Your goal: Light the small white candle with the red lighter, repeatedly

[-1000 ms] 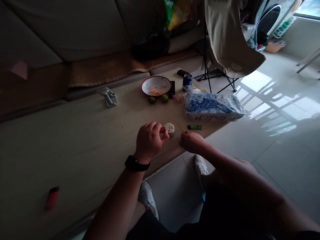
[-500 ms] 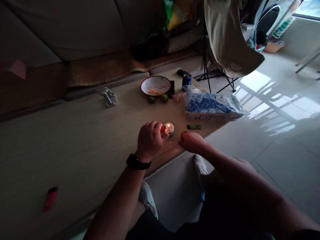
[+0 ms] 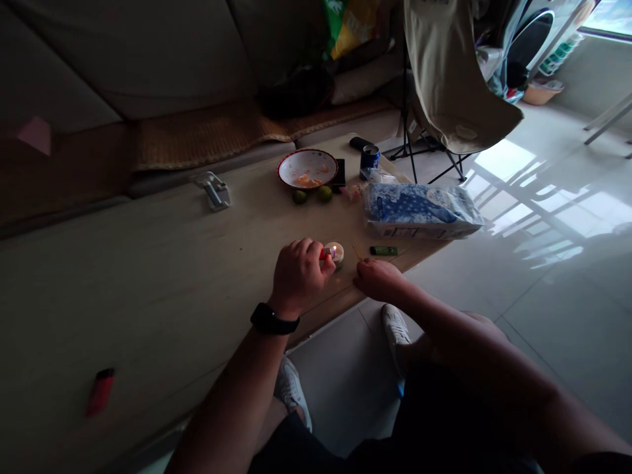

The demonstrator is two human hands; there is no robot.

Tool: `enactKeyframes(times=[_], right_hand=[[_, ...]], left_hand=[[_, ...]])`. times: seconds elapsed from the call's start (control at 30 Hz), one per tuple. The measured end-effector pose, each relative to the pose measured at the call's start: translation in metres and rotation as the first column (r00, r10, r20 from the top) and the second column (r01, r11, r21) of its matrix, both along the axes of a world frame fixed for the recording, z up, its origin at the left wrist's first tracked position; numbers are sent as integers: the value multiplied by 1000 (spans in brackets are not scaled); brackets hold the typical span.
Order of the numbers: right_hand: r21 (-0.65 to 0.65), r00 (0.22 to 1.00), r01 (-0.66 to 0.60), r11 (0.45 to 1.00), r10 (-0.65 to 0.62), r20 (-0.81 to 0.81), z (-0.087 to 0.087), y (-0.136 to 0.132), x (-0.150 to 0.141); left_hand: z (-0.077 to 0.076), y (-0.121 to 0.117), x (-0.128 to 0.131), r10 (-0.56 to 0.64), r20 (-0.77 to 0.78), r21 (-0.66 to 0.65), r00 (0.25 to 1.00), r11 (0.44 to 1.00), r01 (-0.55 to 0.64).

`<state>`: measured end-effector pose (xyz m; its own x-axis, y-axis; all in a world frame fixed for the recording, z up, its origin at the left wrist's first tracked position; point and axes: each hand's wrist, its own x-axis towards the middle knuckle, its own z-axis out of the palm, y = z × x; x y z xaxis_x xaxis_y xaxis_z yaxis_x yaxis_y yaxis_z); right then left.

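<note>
left grip [image 3: 299,280]: clamped on lit red plastic lighter [image 3: 324,253], just over round white candle [image 3: 336,255] | right grip [image 3: 379,279]: curled, touching thin wooden stick [image 3: 357,253], clamp unclear

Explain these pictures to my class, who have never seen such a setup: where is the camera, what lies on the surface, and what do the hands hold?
No machine appears here: a person works with two bare hands, and each picture comes from one camera worn on their head, looking forward and down. The left hand holds a red plastic lighter at a small round white candle, which is burning. The right hand holds a thin wooden stick. On the pale wooden table lie a green lighter, a blue-and-white wrapped package and a red-rimmed white bowl of orange scraps.
</note>
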<state>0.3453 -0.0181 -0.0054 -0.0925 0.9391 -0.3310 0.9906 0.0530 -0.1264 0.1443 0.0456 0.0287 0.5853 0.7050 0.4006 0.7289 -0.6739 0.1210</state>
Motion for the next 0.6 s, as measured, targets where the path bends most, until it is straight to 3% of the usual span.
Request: enactKeyframes(times=[0.6], right_hand=[[22,1000,-13,1000,14,-26,1,0,2]], left_hand=[[2,-2,-1,-16,-7,32,1000,999,16]])
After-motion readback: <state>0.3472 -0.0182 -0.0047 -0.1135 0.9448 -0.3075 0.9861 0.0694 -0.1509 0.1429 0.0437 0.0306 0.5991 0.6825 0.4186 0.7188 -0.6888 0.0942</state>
